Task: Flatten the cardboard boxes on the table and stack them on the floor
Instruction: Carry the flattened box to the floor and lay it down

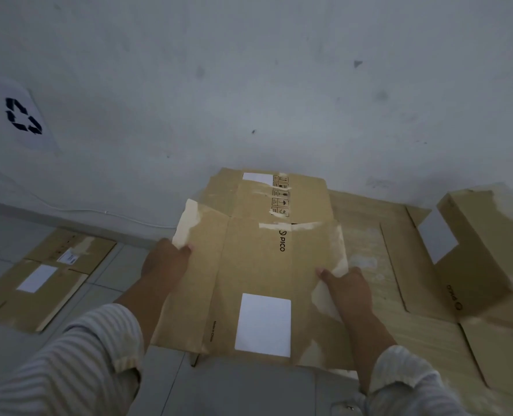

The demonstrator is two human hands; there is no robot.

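A flattened brown cardboard box (255, 265) with a white label and "PICO" print is held flat in front of me, over the left end of the light wooden table (366, 250). My left hand (166, 262) grips its left flap edge. My right hand (346, 288) grips its right flap edge. Two flattened boxes (43, 276) lie stacked on the grey tiled floor at the lower left. On the table at the right, another cardboard box (486, 247) stands partly opened, its flaps spread.
A white wall (249, 85) rises right behind the table. A white sheet with a black recycling symbol (22, 117) hangs on the wall at the left. A thin white cable (105, 212) runs along the wall's base.
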